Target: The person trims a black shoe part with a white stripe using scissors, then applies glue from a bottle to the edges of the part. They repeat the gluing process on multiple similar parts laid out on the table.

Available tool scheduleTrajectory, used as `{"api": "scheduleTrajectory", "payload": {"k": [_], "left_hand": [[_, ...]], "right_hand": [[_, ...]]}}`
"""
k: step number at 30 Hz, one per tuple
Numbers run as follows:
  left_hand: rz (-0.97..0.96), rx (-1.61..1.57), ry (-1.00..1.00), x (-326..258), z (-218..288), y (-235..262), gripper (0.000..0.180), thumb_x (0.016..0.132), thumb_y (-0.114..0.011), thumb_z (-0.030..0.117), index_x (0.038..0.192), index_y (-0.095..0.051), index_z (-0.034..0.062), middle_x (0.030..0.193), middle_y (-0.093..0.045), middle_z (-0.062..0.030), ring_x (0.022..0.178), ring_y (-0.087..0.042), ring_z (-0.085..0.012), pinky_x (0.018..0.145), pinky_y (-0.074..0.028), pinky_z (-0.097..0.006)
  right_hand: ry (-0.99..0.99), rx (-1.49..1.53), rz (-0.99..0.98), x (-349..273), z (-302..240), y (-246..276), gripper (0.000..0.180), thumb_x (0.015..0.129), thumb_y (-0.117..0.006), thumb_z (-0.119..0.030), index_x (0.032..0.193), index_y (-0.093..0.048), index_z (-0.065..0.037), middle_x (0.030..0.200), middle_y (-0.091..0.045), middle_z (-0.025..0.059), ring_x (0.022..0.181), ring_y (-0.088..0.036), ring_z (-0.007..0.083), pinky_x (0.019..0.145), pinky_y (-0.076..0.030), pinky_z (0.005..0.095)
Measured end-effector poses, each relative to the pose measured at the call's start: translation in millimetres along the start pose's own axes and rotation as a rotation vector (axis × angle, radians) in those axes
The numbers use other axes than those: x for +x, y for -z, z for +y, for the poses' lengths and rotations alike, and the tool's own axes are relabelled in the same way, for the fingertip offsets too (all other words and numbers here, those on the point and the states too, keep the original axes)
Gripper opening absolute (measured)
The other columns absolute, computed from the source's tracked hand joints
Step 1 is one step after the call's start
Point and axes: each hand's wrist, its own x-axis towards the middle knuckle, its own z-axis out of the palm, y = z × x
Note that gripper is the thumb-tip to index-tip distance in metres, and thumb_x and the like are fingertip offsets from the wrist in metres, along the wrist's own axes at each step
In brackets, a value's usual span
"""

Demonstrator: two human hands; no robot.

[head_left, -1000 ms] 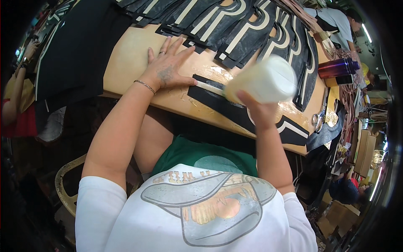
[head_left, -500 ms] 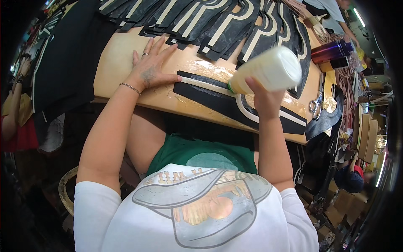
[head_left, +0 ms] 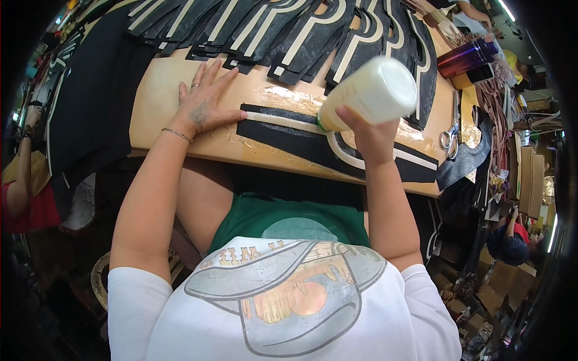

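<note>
A black strip-like piece (head_left: 289, 140) with a cream band along it lies near the front edge of the table; part of its upper side looks wet and shiny. My left hand (head_left: 208, 105) rests flat on the tabletop with fingers spread, its thumb touching the piece's left end. My right hand (head_left: 374, 135) is wrapped round a translucent plastic bottle (head_left: 373, 90) with whitish-yellow contents. The bottle is tilted, base up, and its green tip points down at the piece's upper edge. Whether the tip touches cannot be made out.
Several overlapping black pieces with cream bands (head_left: 313, 36) cover the table's far side. At the right lie scissors (head_left: 449, 139) and a purple metallic bottle (head_left: 465, 58). Black sheet material (head_left: 90, 90) hangs at the left. Other people are at both sides.
The whole scene has shifted slightly left in the view. My left hand keeps its place at the piece's end; the bottle, smeared before, shows more sharply, its tip at about the same spot.
</note>
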Motion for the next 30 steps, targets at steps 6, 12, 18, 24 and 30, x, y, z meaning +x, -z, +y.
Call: {"api": "scheduleTrajectory", "payload": {"k": [6,12,18,24,30], "left_hand": [[0.007,0.009,0.027,0.0,3.5,3.9,0.091,0.051,-0.067,0.058,0.130,-0.035,0.0275,0.142,-0.017,-0.0071,0.132,-0.007,-0.0279,0.095,-0.008,-0.064],[-0.013,0.018,0.026,0.8,3.7,1.6,0.090,0.050,-0.067,0.057,0.129,-0.036,0.0273,0.142,-0.017,-0.0076,0.132,-0.007,-0.0279,0.095,-0.009,-0.063],[0.023,0.004,-0.002,0.2,1.1,0.2,0.089,0.051,-0.068,0.056,0.129,-0.036,0.0270,0.141,-0.018,-0.0079,0.131,-0.009,-0.0287,0.094,-0.009,-0.064],[0.010,0.003,-0.010,2.2,2.3,-1.7,0.087,0.052,-0.068,0.053,0.129,-0.037,0.0258,0.141,-0.018,-0.0079,0.131,-0.010,-0.0297,0.094,-0.009,-0.064],[0.003,0.013,-0.022,0.4,-0.9,1.6,0.086,0.053,-0.069,0.051,0.129,-0.036,0.0256,0.141,-0.018,-0.0072,0.131,-0.010,-0.0295,0.093,-0.010,-0.064]], "right_hand": [[-0.009,0.046,-0.080,-64.4,-14.0,64.5,0.060,0.061,-0.069,-0.001,0.115,-0.042,0.000,0.104,-0.052,0.0123,0.094,-0.053,0.0231,0.083,-0.044,0.0366],[0.261,-0.251,-0.092,-32.1,-12.0,-3.9,0.047,0.061,-0.077,-0.015,0.100,-0.055,-0.004,0.094,-0.057,0.0057,0.085,-0.055,0.0156,0.077,-0.045,0.0299],[-0.002,-0.005,-0.059,-66.3,-18.2,71.7,0.048,0.064,-0.074,-0.009,0.105,-0.051,-0.002,0.096,-0.058,0.0086,0.087,-0.057,0.0194,0.079,-0.047,0.0322],[-0.074,-0.231,0.118,-75.2,-4.2,105.4,0.056,0.063,-0.071,-0.007,0.112,-0.043,0.001,0.102,-0.054,0.0127,0.092,-0.055,0.0246,0.083,-0.043,0.0374],[0.071,-0.207,0.027,-63.5,-5.3,92.1,0.045,0.063,-0.076,-0.018,0.100,-0.054,-0.002,0.098,-0.056,0.0105,0.093,-0.054,0.0242,0.082,-0.044,0.0385]]}}
